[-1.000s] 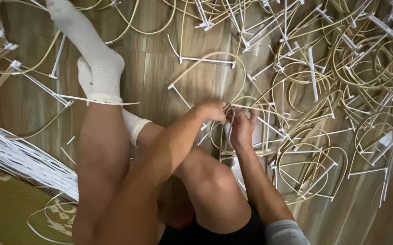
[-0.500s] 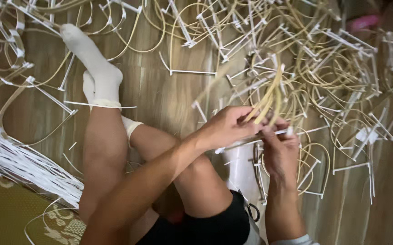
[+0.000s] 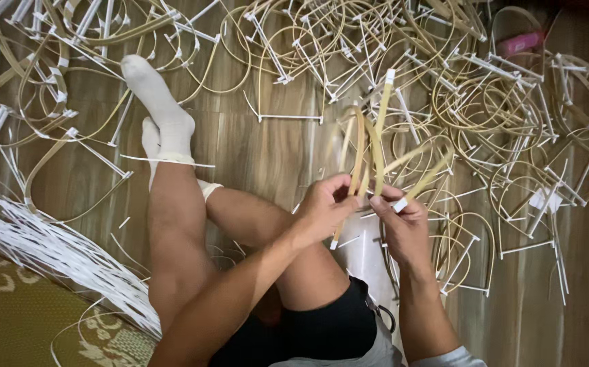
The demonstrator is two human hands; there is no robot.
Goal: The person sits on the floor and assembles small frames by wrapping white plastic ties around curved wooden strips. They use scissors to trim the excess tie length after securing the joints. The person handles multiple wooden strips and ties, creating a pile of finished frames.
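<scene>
My left hand and my right hand both grip a small bunch of thin bent bamboo strips with white taped ends, held up over my lap. The strips fan upward from my fingers. My bare legs stretch out to the left, with white socks on my feet. I sit on a wooden floor.
A large tangle of looped bamboo strips with white ends covers the floor ahead and to the right. A bundle of white strips lies at the left beside a yellow-green patterned mat. A pink object lies far right.
My hands have lifted the bunch of strips from the pile on the floor up in front of me. The view has shifted left and up.
</scene>
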